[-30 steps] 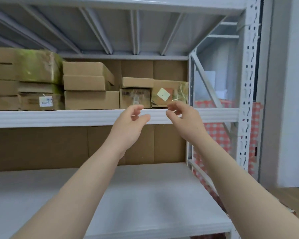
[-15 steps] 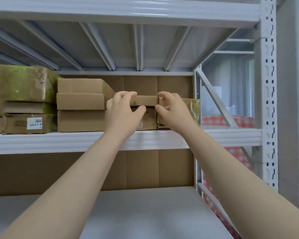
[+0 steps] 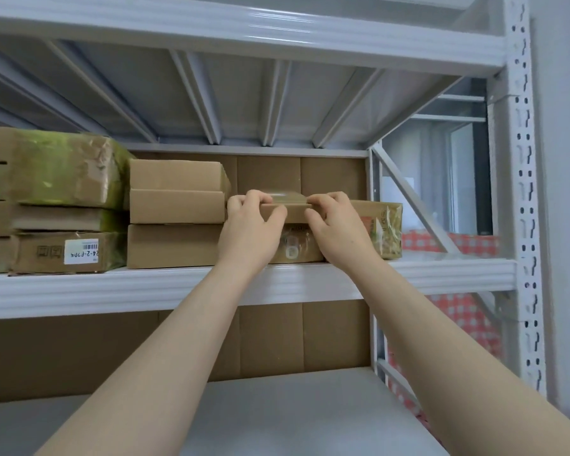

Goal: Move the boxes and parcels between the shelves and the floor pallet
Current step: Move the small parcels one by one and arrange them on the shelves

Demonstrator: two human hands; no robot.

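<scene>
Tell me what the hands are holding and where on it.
A small flat box atop a taped box: left hand grips its left end, right hand its right end.

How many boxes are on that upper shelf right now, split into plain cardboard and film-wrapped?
Plain cardboard boxes: 3, the small one gripped by the left hand and right hand
Film-wrapped boxes: 5
Total: 8, though the frame edge cuts off the left stack.
</scene>
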